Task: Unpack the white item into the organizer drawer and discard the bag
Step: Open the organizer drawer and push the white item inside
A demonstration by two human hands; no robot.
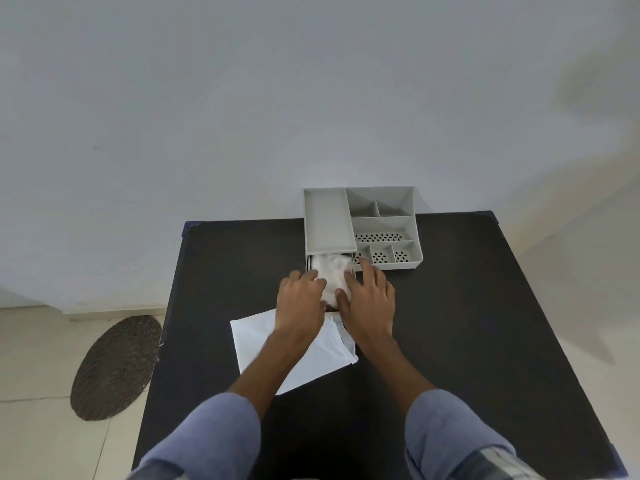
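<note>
We are looking down at the dark table (450,323), and both hands sit close together at the middle of the frame, pressing on the white item (331,277). Our left hand (300,299) lies flat over its left edge, fingers spread. Our right hand (370,299) covers its right edge, index finger reaching toward the small perforated compartments. Neither hand pinches or clamps anything; both look open, palms down, pushing the soft white bundle in.

The white item lies in the pulled-out drawer (309,263), under the left part of the grey organizer (381,223) at upper centre. It looks bunched and fills the drawer almost to its edges.

So the unpacking seems done, and the tucking-in is in hand. The white bag (304,358) lies flat on the table just below our hands, partly under our forearms, apparently empty. As we judge it, what remains is to settle the item, close the drawer perhaps, then pick up the bag and throw it away. No bin is in sight; only a round woven mat (116,368) lies on the floor at lower left.
</note>
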